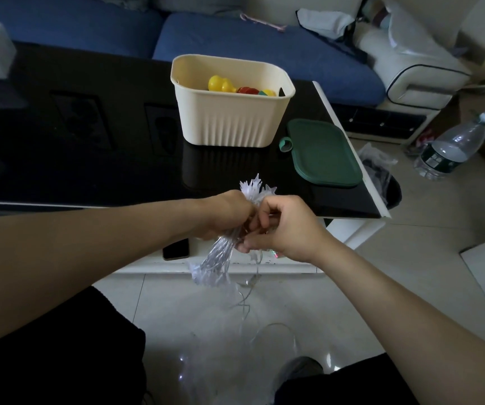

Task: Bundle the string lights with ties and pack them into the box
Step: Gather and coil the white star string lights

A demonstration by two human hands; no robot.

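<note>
I have the string lights [221, 252] gathered into a folded hank in front of me, just off the near edge of the tabletop [89, 159], with one spiky tuft of bulbs sticking up above my knuckles and the other hanging below them. A loose tail of clear wire drops from the hank and curls on the floor [410, 273] between my knees, so I judge the bundling is only partly done: the winding is not finished, and I can see no tie on the hank yet.

My left hand [225, 214] is wrapped round the middle of the hank, its fingers curled tight on the strands. My right hand [285, 226] sits touching it from the other side, its fingers [250, 244] bent and pinching strands at the lower edge of the hank; whether they also hold a tie I cannot tell, as the knuckles hide it.

The next move, as I read it, calls for drawing up the trailing wire and folding it in without letting the left grip slacken, then cinching a tie round the waist.

The box [229, 124], cream and ribbed, stands open further back on the tabletop, well apart from my hands, with yellow and red toys [223, 84] already inside. Its green lid [323, 153] lies flat just beside it on the right.
</note>
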